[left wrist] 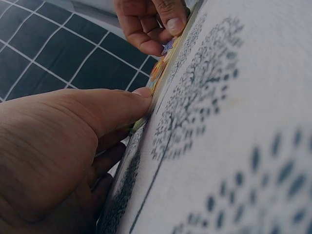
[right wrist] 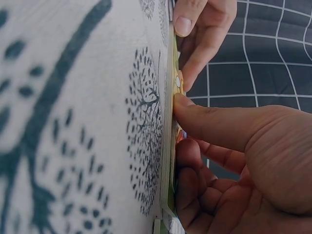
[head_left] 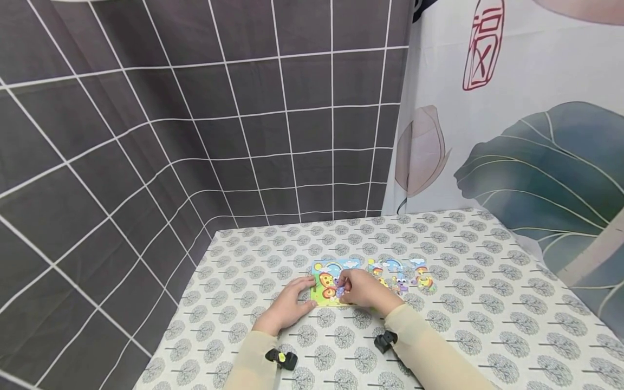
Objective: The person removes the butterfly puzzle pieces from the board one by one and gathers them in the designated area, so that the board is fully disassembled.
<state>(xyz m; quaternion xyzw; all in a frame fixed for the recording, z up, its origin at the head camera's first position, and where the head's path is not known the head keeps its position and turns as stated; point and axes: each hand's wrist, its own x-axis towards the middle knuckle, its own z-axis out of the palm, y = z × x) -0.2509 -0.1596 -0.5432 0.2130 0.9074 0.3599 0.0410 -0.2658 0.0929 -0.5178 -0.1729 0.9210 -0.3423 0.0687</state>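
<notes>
A flat picture puzzle board (head_left: 320, 298) with a sun, a rainbow and cartoon figures lies on the table. My left hand (head_left: 288, 303) rests at its left side, the fingers fairly straight and the thumb at the near left corner. Over the right half of the board, my right hand (head_left: 363, 291) pinches a small purple puzzle piece (head_left: 340, 291) between thumb and index finger, low at the picture. The fingers cover much of this piece. In the right wrist view the right thumb (right wrist: 209, 119) is right at the board's face.
Several loose puzzle pieces (head_left: 424, 281) with matching cartoon colours lie to the right of the board, partly behind my right hand. The tablecloth (head_left: 273, 244) has a grey tree print. A dark gridded curtain (head_left: 302, 130) stands behind, and a printed white curtain (head_left: 439, 65) at the right.
</notes>
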